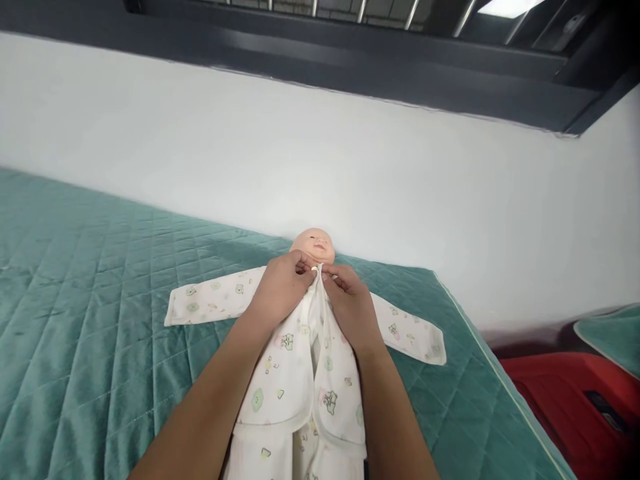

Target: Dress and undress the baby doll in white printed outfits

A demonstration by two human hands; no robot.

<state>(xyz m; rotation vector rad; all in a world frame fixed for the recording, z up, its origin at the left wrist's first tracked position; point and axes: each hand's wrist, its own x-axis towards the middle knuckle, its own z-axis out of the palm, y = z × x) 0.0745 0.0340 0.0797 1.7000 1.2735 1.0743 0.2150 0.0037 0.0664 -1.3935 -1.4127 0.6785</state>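
A baby doll (314,244) lies on its back, its head close to the wall. It wears a white baby jacket (285,373) printed with small animals and green shapes, its sleeves spread out to both sides. The jacket's front hangs parted below the neck. At the collar, my left hand (286,283) pinches one front edge between thumb and fingers. Close beside it, my right hand (350,300) pinches the other edge, so the two edges almost meet under the doll's chin. Below the jacket's hem, white printed trousers (265,457) show.
A green quilted cover (100,300) spreads under the doll, with its piped edge at the right. Behind stands a white wall (250,153) beneath a dark window frame (300,53) with bars. A red chair (565,400) is beyond the right edge.
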